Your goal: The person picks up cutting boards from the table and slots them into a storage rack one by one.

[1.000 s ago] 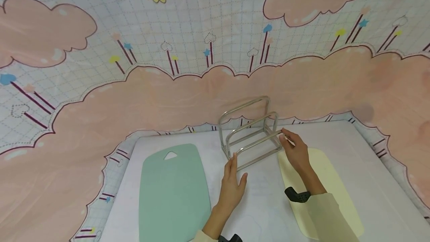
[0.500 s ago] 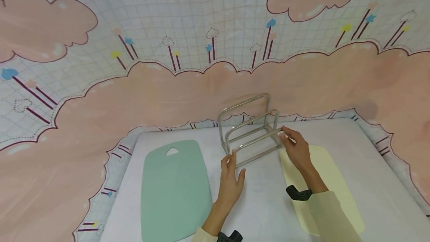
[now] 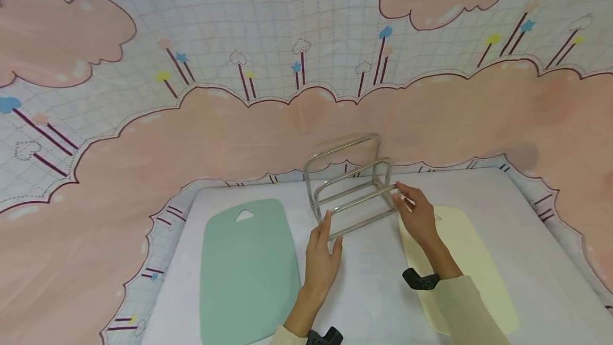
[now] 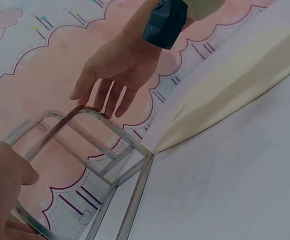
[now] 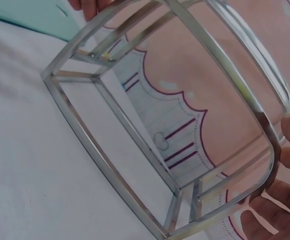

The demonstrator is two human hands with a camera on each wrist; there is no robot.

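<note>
The silver rack (image 3: 359, 200) stands at the back of the white table (image 3: 369, 292), set at a slant, its hoops rising one behind another from a base of straight bars. Both hands are on its nearest hoop, one at each end. The left hand (image 3: 322, 264) reaches up to the left end with fingers fairly straight, their tips on the metal and the thumb held away from it. The right hand (image 3: 417, 217) has the other end — thumb and forefinger pinch the rounded corner, while the remaining fingers hang loosely below, as the left wrist view shows. To the left of the rack, just beside the left forearm, the green board (image 3: 246, 276) lies flat, its triangular hole at the far end. The yellow board (image 3: 466, 260) lies on the right, partly covered by the right forearm, with its far end near the right hand. Each wrist wears a black band, the right band (image 3: 420, 280) showing more fully than the left band (image 3: 325, 336), and the sleeves (image 3: 469, 307) are pale. Behind the table hangs a cloth (image 3: 239, 137) printed with pink clouds, stars and hearts.
</note>
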